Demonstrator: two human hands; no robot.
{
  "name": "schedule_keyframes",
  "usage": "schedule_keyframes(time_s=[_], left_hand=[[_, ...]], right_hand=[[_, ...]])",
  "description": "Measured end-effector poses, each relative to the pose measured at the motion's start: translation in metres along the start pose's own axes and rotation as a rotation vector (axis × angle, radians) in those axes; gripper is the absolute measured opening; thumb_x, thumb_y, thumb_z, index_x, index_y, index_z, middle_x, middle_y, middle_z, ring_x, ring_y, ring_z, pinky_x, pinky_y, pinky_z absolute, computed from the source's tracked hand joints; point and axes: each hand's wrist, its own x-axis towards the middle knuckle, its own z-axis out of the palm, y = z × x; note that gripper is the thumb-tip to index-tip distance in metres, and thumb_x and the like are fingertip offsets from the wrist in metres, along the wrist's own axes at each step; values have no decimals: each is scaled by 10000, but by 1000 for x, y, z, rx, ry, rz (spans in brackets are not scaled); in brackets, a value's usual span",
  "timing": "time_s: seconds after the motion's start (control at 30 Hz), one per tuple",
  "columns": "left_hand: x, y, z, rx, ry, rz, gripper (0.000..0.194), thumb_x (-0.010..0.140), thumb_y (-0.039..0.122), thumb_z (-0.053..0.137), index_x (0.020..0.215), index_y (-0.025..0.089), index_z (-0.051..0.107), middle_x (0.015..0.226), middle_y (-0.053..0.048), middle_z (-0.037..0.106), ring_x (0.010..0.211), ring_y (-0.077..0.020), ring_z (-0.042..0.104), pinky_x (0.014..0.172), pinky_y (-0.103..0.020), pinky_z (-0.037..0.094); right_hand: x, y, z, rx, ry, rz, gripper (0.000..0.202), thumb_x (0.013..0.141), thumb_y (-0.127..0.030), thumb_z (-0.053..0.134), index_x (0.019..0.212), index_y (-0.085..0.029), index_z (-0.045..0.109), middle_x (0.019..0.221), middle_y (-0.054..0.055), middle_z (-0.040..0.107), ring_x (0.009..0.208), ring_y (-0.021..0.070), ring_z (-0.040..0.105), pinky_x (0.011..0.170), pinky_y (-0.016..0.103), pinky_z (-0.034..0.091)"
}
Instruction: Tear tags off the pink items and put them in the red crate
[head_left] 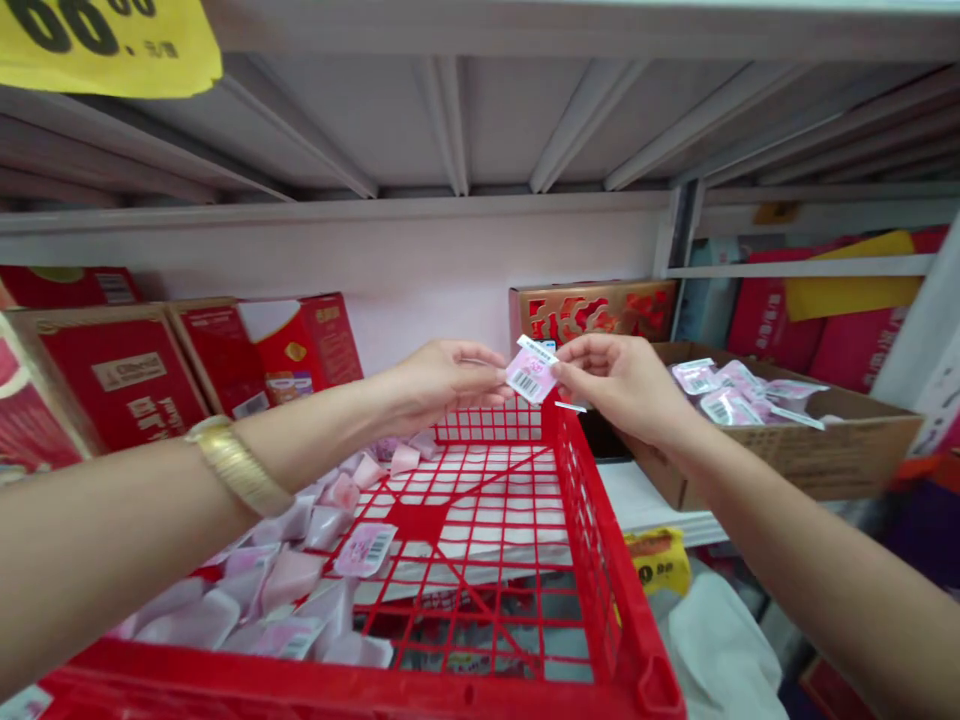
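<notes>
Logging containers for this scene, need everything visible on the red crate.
The red crate looks like rigid plastic: thick rim, open-grid walls, and a grid base with diagonal ribs meeting at a solid central plate. It sits level or nearly so, mouth up, no damage evident. Small pink and whitish cups, some showing barcoded labels, lie jumbled along its left side; much of the right side is bare grid. The left hand and right hand appear above it, apparently not touching. Its underside support is unclear.
</notes>
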Motion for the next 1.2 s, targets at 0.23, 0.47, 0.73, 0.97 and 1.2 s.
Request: schedule_keyframes(time_s=[0.23, 0.47, 0.73, 0.97, 1.2], left_hand=[[73, 21, 96, -88, -106, 43, 208, 805, 3, 560, 962, 83, 670, 808, -92, 705, 799, -123, 674, 890, -290, 523], [141, 16, 160, -26, -197, 10, 534, 838, 14, 511, 1364, 33, 422, 1258, -227, 605, 983, -166, 672, 850, -239, 541], [117, 19, 83, 590, -194, 153, 504, 784, 115, 583, 1286, 95, 554, 1176, -161, 660, 911, -198, 673, 823, -322, 524], [14, -9, -32, 1276, -263, -88, 264, 640, 156, 672, 889, 190, 755, 782, 3, 723, 709, -133, 601, 706, -223, 432], [-54, -48, -68, 1344, -400, -404, 392, 498, 269, 804, 885, 224, 756, 761, -18, 719, 574, -122, 526, 559, -207, 379]], right_hand=[[7, 18, -98, -211, 255, 107, 213, 717, -339, 750, 789, -149, 688, 677, 53, 697, 572, 129, 629, 523, 222, 508], [35, 48, -163, -741, 355, 266, 211, 824, -270, 619, 929, -119, 723, 793, 117, 743, 775, 210, 700, 711, 292, 532], [11, 26, -144, -1152, 270, 135, 277, 839, -310, 570, 977, -141, 742, 887, 109, 755, 880, 222, 695, 709, 294, 447], [-9, 13, -79, -997, 113, -42, 138, 754, -328, 635, 774, -227, 727, 686, 31, 725, 685, 198, 678, 589, 267, 417], [-13, 29, -41, -924, -88, -111, 168, 779, -316, 605, 812, -221, 740, 700, 32, 735, 665, 191, 682, 604, 284, 438]])
